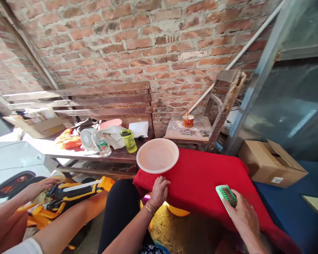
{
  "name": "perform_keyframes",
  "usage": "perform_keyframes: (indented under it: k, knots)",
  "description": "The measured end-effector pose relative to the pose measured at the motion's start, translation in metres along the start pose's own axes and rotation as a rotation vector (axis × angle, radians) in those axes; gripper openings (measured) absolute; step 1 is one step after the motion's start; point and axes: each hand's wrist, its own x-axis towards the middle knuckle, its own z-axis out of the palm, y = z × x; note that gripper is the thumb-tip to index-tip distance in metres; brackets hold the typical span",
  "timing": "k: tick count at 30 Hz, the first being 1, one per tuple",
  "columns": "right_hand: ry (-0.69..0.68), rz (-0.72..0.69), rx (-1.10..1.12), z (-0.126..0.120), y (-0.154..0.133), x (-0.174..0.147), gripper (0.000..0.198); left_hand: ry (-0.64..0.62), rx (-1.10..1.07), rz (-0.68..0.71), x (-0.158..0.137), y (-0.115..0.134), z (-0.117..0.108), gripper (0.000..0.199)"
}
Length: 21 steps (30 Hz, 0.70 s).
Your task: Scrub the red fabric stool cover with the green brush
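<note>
My right hand (243, 211) grips a green scrubbing brush (228, 195) with dark bristles, tilted on its side above the right part of a red cloth (206, 180). The cloth covers a table in front of me and hangs over its near edge. My left hand (159, 193), with a bracelet at the wrist, has its fingers curled at the cloth's near edge and appears to hold the cloth there. Just beyond that hand, a pale round basin (158, 155) stands on the table's left end. The undersides of the left fingers are hidden.
Left of me, another person's hand (43, 187) rests near a yellow and black object (74, 192). A bench holds a water bottle (102, 143), a green cup (129, 141) and a small fan (87, 138). A chair (172, 130) stands behind; a cardboard box (271, 162) sits right.
</note>
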Motion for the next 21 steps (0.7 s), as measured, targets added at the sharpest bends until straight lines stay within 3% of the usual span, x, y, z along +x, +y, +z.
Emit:
perform_keyframes:
  k: [5,7,12,16,18,21]
  knots:
    - [-0.068,-0.056,0.05,0.012,-0.035,0.003,0.061,0.192,-0.024,0.232,0.008,0.005,-0.034,0.035]
    - [-0.103,-0.146,0.081,0.02,-0.061,0.0,0.059,0.281,-0.039,0.242,0.018,0.004,-0.048,0.035]
    - [-0.283,-0.408,0.11,0.046,-0.158,-0.03,0.05,0.557,-0.053,-0.001,0.037,-0.015,-0.072,0.033]
    - [-0.39,-0.557,0.041,0.061,-0.227,-0.051,0.047,0.658,-0.119,-0.108,0.039,-0.024,-0.077,0.03]
    - [-0.404,-0.586,-0.02,0.066,-0.24,-0.053,0.047,0.66,-0.151,-0.125,0.038,-0.024,-0.076,0.03]
    - [-0.402,-0.547,-0.087,0.069,-0.224,-0.044,0.046,0.622,-0.192,-0.173,0.038,-0.025,-0.071,0.03]
